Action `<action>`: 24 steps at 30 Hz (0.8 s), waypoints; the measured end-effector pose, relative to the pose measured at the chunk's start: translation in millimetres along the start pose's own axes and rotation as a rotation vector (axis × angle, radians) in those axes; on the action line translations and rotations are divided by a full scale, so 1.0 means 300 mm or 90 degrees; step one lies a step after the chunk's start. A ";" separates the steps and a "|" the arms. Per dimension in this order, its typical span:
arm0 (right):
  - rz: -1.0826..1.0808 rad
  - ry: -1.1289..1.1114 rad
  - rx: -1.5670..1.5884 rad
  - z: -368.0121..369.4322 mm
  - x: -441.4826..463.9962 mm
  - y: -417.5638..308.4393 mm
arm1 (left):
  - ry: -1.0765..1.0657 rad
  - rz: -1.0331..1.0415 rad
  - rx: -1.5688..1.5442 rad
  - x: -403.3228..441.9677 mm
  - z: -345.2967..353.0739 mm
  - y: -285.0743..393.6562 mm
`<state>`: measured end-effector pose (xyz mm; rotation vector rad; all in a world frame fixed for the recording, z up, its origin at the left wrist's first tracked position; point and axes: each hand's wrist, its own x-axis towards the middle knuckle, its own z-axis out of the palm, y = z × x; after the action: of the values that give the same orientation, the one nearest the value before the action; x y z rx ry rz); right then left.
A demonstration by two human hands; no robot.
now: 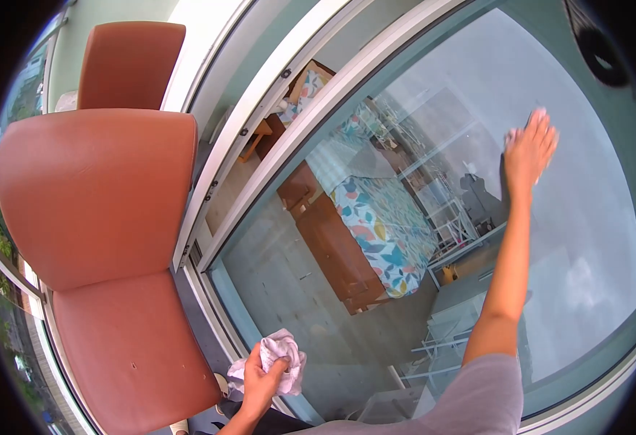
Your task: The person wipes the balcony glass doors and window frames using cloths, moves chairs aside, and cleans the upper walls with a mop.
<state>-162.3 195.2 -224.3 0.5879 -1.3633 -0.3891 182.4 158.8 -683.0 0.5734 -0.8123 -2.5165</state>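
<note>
Against the white-framed clear glass pane (586,217), the flat, unclenched right hand (531,151) is seemingly wiping, further strokes needing steady pressure; the left hand (261,380) is grasping crumpled pale-pink cloth (287,346).

A crumpled pink cloth (295,365) is bunched near the reflective glass pane (582,217).

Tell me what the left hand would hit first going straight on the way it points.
Beyond the pale pink cloth it grips, the left hand would probably meet the glass pane; depth is unclear from this single view.
</note>
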 end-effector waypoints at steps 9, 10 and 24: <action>-0.270 -0.118 0.103 0.270 -0.207 -0.899 | 0.130 -0.013 0.043 -0.011 -0.058 -0.080; -0.307 -0.156 0.124 0.244 -0.383 -1.035 | 0.139 -0.021 0.064 -0.016 -0.075 -0.112; -0.851 -0.465 0.149 -0.070 -2.006 -2.263 | 0.299 -0.291 0.058 0.109 -0.448 -0.716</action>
<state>-197.7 7.8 -1111.4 1.6443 -1.5221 -1.6517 164.7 240.2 -924.7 1.4548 -0.6708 -2.5646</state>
